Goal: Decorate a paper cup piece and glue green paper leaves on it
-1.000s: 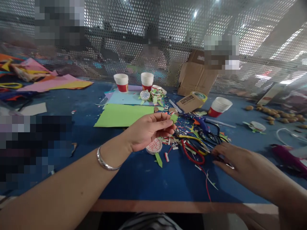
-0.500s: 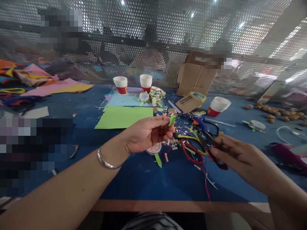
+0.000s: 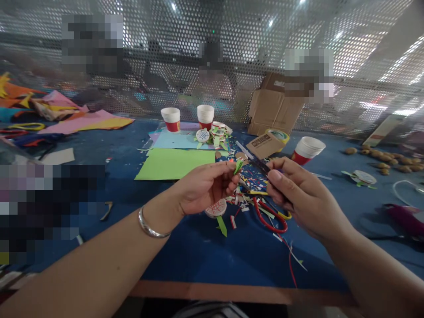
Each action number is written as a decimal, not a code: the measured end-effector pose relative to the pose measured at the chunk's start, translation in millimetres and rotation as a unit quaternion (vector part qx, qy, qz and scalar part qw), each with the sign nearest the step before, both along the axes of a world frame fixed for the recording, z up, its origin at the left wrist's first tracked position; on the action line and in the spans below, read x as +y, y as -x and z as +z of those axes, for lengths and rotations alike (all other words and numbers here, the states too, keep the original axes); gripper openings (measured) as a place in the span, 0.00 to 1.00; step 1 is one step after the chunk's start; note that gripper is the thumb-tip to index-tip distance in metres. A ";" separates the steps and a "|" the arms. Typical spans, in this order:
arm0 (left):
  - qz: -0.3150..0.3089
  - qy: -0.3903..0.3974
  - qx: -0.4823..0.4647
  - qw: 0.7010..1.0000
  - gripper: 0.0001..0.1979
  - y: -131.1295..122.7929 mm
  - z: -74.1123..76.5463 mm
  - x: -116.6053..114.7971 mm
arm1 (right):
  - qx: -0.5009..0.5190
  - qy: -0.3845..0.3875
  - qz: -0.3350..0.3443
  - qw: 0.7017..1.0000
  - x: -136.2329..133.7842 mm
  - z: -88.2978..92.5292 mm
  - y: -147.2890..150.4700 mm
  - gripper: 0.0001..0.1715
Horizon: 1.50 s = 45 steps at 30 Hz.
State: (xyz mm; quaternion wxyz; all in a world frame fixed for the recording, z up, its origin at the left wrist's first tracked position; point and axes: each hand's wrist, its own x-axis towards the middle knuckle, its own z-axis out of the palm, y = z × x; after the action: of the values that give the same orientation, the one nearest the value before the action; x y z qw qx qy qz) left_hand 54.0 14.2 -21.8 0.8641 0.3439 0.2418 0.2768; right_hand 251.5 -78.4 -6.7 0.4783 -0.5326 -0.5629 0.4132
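Observation:
A small folded piece of green paper [image 3: 238, 166] is pinched between the thumb and fingers of my left hand [image 3: 203, 187], held over the table. My right hand [image 3: 294, 190] grips dark scissors [image 3: 259, 164], the blades pointing left toward the green paper, a little apart from it. Below my left hand lies a round white disc with red lines [image 3: 216, 207], partly hidden, with a green paper strip [image 3: 221, 226] sticking out of it. Red-handled scissors [image 3: 270, 216] rest under my right hand among paper scraps [image 3: 243, 203].
Green paper sheets [image 3: 175, 163] lie behind my left hand. Stacked paper cups [image 3: 171, 119] and small paper turtles [image 3: 218, 130] stand farther back. To the right are another cup stack [image 3: 308, 150], a cardboard box [image 3: 274, 106] and walnut-like brown objects [image 3: 380, 155].
My right hand has moved left and up with the scissors, bringing the blades close to the green paper. My left hand keeps its pinch, almost unmoved.

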 end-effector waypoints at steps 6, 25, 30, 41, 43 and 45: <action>0.025 0.003 0.010 1.000 0.08 -1.9 -1.6 -0.1 | 0.111 0.060 0.027 0.992 0.7 -4.3 5.7 0.20; 0.001 -0.044 -0.004 0.999 0.06 -2.7 -3.7 -2.0 | 0.163 0.082 0.041 0.982 -1.0 -8.8 1.9 0.22; 0.034 -0.091 0.036 0.995 0.05 -5.5 -3.5 -5.2 | 0.086 0.047 0.030 0.995 0.1 -15.1 0.2 0.20; 0.109 -0.258 0.084 0.956 0.07 -10.3 -8.0 -15.1 | -0.093 -0.011 -0.021 0.995 0.2 -14.5 1.3 0.22; 0.095 -0.254 0.086 0.959 0.07 -11.7 -7.5 -19.3 | -0.105 -0.023 -0.024 0.994 0.3 -14.5 2.6 0.22; 0.082 -0.242 0.079 0.964 0.08 -13.4 -7.0 -23.3 | -0.105 -0.028 -0.028 0.994 -0.1 -14.9 3.2 0.22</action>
State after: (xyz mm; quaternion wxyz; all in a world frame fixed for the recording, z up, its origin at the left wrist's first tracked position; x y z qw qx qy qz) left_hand 67.5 -9.1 -28.7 0.7079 0.5423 0.2625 0.3687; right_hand 248.3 -78.5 -21.6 0.4428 -0.5749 -0.6062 0.3255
